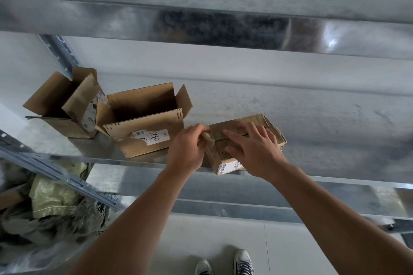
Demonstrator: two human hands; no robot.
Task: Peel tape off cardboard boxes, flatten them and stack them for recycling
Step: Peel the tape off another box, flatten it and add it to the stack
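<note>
On shelf (312, 118) edge, L hand (186, 149) pinches tape (206, 136) at closed box (218, 153); R hand (254, 149) spread flat on top.

Closed box (252, 119): plain brown cardboard; white sticker with dark print on the near side.
Tape strip (206, 138): pale beige.
Middle box (138, 149): brown, darker brown inside.
Middle label (149, 137): white, with black handwriting and a small printed code.
Left box (67, 128): brown.
Left label (91, 114): white, with dark scribbles and smudges.
Shelf (100, 156): shiny silver metal with mottled grey reflections.
Wall (290, 100): rough whitish grey.
Floor (201, 230): pale grey.
Sacks (51, 194): pale yellow-green weave.
Shoes (243, 261): grey and white, dark-striped.
</note>
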